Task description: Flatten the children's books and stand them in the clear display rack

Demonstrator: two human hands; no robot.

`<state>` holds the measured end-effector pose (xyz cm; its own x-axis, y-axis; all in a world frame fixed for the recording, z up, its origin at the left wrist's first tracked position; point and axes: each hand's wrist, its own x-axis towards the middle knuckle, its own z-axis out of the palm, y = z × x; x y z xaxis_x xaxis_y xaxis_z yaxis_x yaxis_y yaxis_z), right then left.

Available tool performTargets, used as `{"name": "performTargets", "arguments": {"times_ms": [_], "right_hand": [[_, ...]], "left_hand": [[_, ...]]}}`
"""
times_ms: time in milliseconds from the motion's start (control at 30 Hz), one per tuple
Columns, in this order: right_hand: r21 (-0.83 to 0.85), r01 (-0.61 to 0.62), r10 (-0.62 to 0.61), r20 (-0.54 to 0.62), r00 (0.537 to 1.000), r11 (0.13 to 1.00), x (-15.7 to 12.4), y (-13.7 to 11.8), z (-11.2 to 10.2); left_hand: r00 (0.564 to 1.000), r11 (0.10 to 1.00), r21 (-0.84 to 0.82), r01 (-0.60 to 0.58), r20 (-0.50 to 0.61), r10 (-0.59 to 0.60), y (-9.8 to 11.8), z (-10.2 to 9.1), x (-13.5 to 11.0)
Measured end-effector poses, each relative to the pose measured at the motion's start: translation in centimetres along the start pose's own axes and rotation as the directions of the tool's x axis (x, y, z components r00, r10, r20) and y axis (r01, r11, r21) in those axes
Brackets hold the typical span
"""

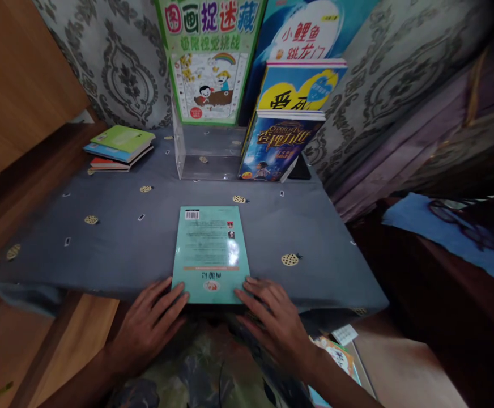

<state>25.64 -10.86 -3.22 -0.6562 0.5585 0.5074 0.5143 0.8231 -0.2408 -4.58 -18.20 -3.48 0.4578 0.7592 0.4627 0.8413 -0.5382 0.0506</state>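
Note:
A teal paperback book (211, 243) lies flat at the table's near edge. Its back cover faces up, with the barcode at the far left corner and the print upside down to me. My left hand (151, 317) is at its near left corner, fingertips on the cover and side edge, thumb just below the near edge. Opposite it, my right hand (272, 317) holds the near right corner in the same way, fingers slightly bent. What the thumbs touch underneath is hidden.
A clear acrylic stand (208, 168) at the back carries a green picture book (207, 85). Beside it stand a dark blue book (279, 147) and several others. A small book stack (122, 141) lies at back left. Glasses (463, 221) rest on blue cloth at right.

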Motion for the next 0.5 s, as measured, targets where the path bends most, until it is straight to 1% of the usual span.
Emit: {"name": "performTargets", "arguments": {"times_ms": [67,133,200,300,400,500], "right_hand": [[0.007,0.002,-0.002,-0.03,1.0,1.0,-0.8,-0.5,0.2],[0.0,-0.007,0.007,-0.052,0.999,1.0,-1.0,-0.5,0.7],[-0.004,-0.021,0.021,-0.052,0.998,1.0,-0.9,-0.2,1.2],[0.019,-0.007,0.008,-0.026,1.0,1.0,-0.5,0.4,1.5],[0.076,0.038,-0.036,-0.026,0.999,0.996,0.3,0.9,0.7],[0.183,0.077,-0.063,-0.083,0.995,0.98,1.8,1.5,-1.2]], "left_hand": [[1.0,1.0,0.02,-0.007,-0.002,0.007,-0.5,-0.2,-0.2],[1.0,0.998,0.068,0.002,0.014,-0.003,-1.3,0.0,0.2],[0.998,0.995,0.095,0.004,0.056,-0.01,-2.0,0.3,0.9],[0.996,0.997,0.065,-0.029,0.087,0.023,-3.0,0.7,1.8],[0.997,0.998,-0.02,-0.062,0.039,0.063,-3.7,0.5,2.2],[0.999,0.985,-0.171,-0.035,-0.044,0.028,-4.4,-0.6,3.5]]}}
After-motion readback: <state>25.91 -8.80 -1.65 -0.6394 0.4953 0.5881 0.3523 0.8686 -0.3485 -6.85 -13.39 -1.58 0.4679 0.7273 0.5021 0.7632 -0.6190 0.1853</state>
